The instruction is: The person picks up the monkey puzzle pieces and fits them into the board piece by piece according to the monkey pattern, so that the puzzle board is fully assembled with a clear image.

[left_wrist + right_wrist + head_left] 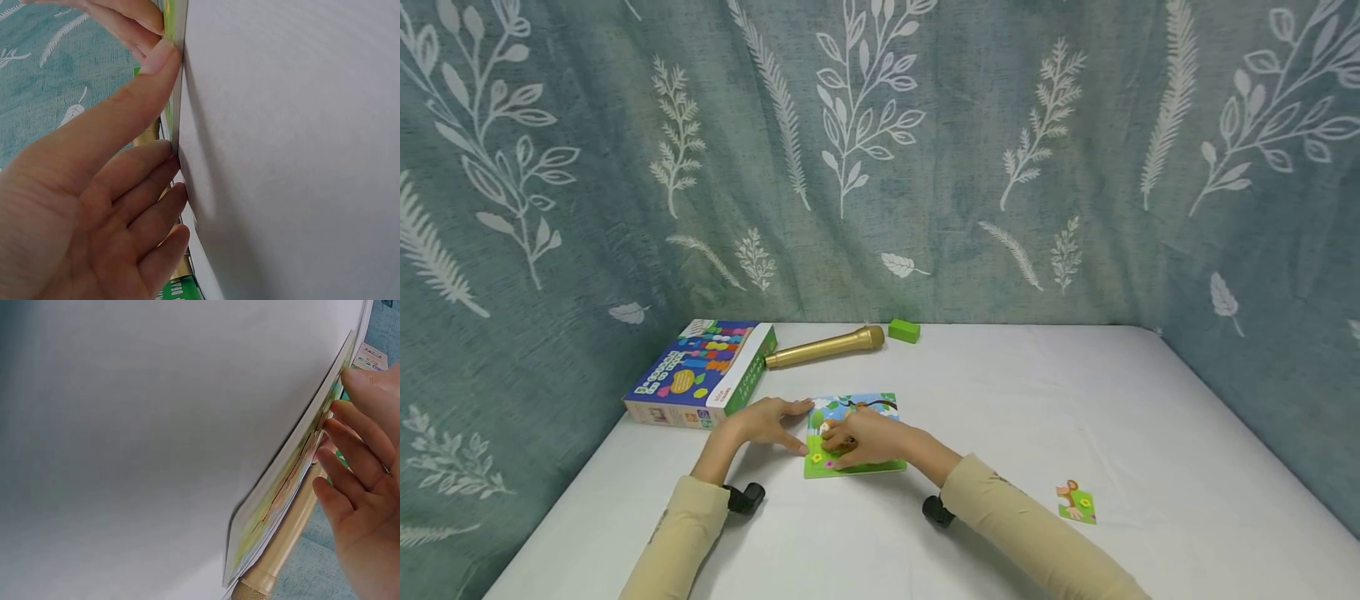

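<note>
A jigsaw puzzle board (865, 472) with a picture of green grass, blue sky and a branch lies on the white table. My left hand (767, 421) is at its left side, where the thumb touches the board's edge (177, 94) and the outstretched fingers rest by the far corner. Over the middle of the board, my right hand (876, 435) presses its fingertips (350, 375) on the picture, which it partly covers. Whether a loose piece lies under those fingers cannot be seen. One separate puzzle piece (1078, 502), green with a brown animal part, lies to the right of my right forearm.
A blue and green boxed game (700, 371) stands at the table's left side. Behind the board lie a gold microphone (827, 347) and a green block (904, 331). A patterned teal curtain (940, 167) hangs along the table's back and sides.
</note>
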Motion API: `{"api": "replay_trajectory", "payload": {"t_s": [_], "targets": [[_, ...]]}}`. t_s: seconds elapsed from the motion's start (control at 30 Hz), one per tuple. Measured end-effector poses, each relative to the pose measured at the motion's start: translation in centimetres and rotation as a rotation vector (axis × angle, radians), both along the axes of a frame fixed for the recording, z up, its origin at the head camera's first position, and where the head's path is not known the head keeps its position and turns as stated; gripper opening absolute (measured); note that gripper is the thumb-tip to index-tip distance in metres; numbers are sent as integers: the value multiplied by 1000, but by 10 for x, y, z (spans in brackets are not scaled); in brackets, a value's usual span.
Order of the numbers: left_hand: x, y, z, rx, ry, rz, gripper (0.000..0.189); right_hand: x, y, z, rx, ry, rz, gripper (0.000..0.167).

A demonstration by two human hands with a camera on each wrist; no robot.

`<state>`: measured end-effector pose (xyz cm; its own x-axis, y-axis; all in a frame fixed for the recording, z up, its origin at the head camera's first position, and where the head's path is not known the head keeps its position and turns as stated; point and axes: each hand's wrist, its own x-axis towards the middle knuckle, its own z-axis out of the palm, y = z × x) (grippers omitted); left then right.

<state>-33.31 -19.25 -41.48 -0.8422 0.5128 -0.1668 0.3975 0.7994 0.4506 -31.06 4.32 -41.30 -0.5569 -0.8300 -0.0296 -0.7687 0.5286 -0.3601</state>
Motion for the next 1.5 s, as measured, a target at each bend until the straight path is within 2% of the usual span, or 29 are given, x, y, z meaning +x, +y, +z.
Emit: {"api": "replay_trajectory", "payload": {"t_s": [0.27,0.43,0.67,0.83,1.1,1.33,1.5], "targets": [[1,1,2,5,-1,4,83,4,-1,2,24,26,-25,40],[3,2,1,5,2,-10,84,4,0,0,-27,18,-31,37],[7,-2,-3,33,-10,11,83,5,-4,-2,-89,41,-35,42],[6,-1,-4,44,6,-12,83,11,1,4,-121,59,-31,40],[2,1,-2,28,8,-5,84,30,23,15,-146,50,-117,52],[2,-1,-1,34,0,-5,84,44,53,17,-218,-19,-176,56],[3,-2,-1,40,8,-19,84,55,79,18,-190,-19,-210,55]]}}
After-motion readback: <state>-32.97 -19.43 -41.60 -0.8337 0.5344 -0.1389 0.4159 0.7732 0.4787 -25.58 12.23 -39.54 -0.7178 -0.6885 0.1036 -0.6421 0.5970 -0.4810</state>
